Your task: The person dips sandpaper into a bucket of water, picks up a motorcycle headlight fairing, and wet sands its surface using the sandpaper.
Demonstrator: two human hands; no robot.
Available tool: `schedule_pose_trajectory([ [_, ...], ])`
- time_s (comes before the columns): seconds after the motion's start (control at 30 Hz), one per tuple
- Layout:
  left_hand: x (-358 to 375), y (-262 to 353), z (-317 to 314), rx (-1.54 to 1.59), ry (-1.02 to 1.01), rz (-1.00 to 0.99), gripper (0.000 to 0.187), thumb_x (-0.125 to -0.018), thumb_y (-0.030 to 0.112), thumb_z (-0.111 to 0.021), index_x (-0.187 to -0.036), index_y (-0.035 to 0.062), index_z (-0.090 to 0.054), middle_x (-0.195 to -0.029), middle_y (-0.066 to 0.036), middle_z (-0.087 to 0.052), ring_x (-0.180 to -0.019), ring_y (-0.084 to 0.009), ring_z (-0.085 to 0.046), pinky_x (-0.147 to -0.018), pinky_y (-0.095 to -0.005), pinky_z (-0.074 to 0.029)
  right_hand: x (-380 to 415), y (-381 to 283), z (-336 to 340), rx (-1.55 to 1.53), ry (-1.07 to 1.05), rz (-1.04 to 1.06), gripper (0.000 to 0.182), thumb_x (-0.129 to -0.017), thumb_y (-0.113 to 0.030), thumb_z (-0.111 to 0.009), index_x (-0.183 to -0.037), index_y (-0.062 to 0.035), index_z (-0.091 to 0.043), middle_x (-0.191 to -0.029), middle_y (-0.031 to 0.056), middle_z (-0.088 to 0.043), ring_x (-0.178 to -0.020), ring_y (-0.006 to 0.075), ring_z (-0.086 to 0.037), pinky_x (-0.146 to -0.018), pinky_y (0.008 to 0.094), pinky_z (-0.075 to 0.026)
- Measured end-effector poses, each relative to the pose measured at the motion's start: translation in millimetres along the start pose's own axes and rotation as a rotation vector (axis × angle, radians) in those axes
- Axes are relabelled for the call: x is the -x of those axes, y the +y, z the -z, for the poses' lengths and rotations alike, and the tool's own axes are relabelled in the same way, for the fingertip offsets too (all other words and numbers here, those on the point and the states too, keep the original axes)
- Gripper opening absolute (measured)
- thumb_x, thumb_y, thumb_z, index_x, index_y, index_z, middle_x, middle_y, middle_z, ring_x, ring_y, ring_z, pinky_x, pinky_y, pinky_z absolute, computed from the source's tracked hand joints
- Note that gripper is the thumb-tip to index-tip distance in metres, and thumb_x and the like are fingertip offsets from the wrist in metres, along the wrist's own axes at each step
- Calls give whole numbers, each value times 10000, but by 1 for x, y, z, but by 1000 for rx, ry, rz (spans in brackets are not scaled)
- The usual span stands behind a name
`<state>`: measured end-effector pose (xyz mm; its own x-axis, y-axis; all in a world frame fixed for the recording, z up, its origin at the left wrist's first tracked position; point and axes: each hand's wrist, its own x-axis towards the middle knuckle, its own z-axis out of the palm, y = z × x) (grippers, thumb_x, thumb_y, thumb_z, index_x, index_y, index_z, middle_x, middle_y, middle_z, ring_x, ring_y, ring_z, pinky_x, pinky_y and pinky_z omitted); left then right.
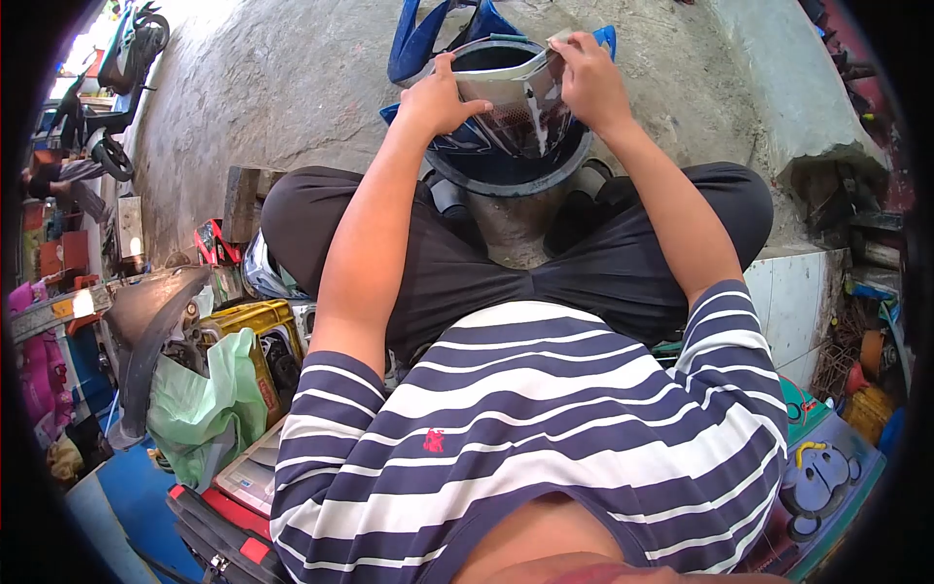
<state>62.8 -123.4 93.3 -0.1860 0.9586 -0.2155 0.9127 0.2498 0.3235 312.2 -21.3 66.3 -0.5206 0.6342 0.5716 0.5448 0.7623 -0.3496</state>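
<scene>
A curved, partly see-through shell with a pale rim [516, 105] sits over a round dark basin [545, 182] between the knees. My left hand [434, 101] is closed on its left side, fingertips at the upper rim and thumb across the front. At the right end of the rim, my right hand [592, 86] is closed with a small tan piece [559, 40] pinched between thumb and fingers. That piece lies right against the rim; I cannot tell what it is made of. Blue plastic body panels [413, 54] stand just behind the shell.
Rough concrete floor [263, 88] surrounds the basin. A motorbike [122, 58] stands at the far left. Nearer on that side are a green plastic bag [209, 399] and a yellow case [258, 321]. A concrete ledge [798, 97] runs along the right.
</scene>
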Motion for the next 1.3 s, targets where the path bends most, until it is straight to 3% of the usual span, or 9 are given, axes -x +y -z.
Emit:
schedule_pose_trajectory([
  [0.2, -1, -2, -3, -14, 15, 3, 1170, -800, 650, -827, -1590, 0, -258, -1360, -252, -690, -1242, -385, -692, -1042, -513, -527, 19, -48, -6, -36, -152, 104, 442, -874, -5, -644, -1299, -103, -717, -1341, 156, -626, -1132, 383, -622, -996, 451, -535],
  [0.37, 0, -1, -1, -9, 10, -12, 1166, -798, 651, -829, -1587, 0, -270, -1353, -249, -694, -1242, -384, -692, -1035, -511, -531, -2, 14, 2, 217, 52, 55, 344, -890, -57, -660, -1205, -146, -767, -1343, 51, -701, -1234, 389, -584, -1005, 484, -514],
  [0.57, -2, -3, -3, -21, 23, -4, 1148, -802, 650, -826, -1584, 6, -285, -1352, -240, -698, -1250, -379, -689, -1039, -518, -528, 0, -14, 8, 399, 36, -1, 180, -881, -120, -670, -1043, -138, -747, -1293, -24, -712, -1245, 332, -604, -954, 460, -508],
  [0.67, 0, -2, -2, -17, 19, -4, 1137, -804, 649, -823, -1582, 9, -294, -1360, -236, -695, -1260, -378, -684, -1043, -518, -526, -5, 6, -2, 218, 35, -33, 168, -898, -98, -643, -1047, -104, -720, -1302, 48, -711, -1208, 342, -631, -971, 461, -515],
  [0.77, -1, -2, -2, -7, 17, -12, 1127, -806, 644, -823, -1580, 13, -300, -1365, -235, -692, -1267, -379, -679, -1046, -518, -524, -1, 8, -14, 23, 126, 110, 180, -900, -67, -631, -1069, -70, -692, -1312, 116, -703, -1194, 362, -646, -1006, 485, -512],
  [0.87, 0, -3, -4, -5, 37, -19, 1120, -806, 640, -825, -1577, 14, -306, -1366, -234, -692, -1270, -379, -678, -1047, -522, -523, 7, -19, -10, -16, 7, 318, 192, -895, -34, -627, -1083, -48, -667, -1351, 141, -680, -1271, 373, -615, -1067, 517, -490],
  [0.9, 1, -4, -6, -5, 44, -19, 1118, -806, 639, -826, -1576, 14, -308, -1365, -234, -693, -1270, -378, -678, -1046, -524, -523, 17, -28, -11, 11, -20, 320, 202, -879, 19, -655, -1077, -14, -637, -1450, 109, -638, -1373, 391, -555, -1133, 498, -451],
  [1.17, 1, -8, -9, -5, 68, -45, 1097, -802, 651, -825, -1554, 10, -349, -1338, -233, -708, -1250, -373, -692, -1043, -529, -522, 12, 0, -10, 78, 42, 244, 248, -898, -29, -644, -1145, -41, -655, -1480, 109, -619, -1424, 356, -526, -1135, 537, -446],
  [1.3, 5, -8, -9, -6, 76, -51, 1079, -805, 649, -823, -1549, 16, -364, -1342, -233, -706, -1249, -364, -693, -1043, -521, -524, 34, -37, -9, 64, -153, 378, 275, -862, 48, -638, -1123, -37, -625, -1540, 100, -582, -1487, 362, -469, -1202, 511, -410],
])
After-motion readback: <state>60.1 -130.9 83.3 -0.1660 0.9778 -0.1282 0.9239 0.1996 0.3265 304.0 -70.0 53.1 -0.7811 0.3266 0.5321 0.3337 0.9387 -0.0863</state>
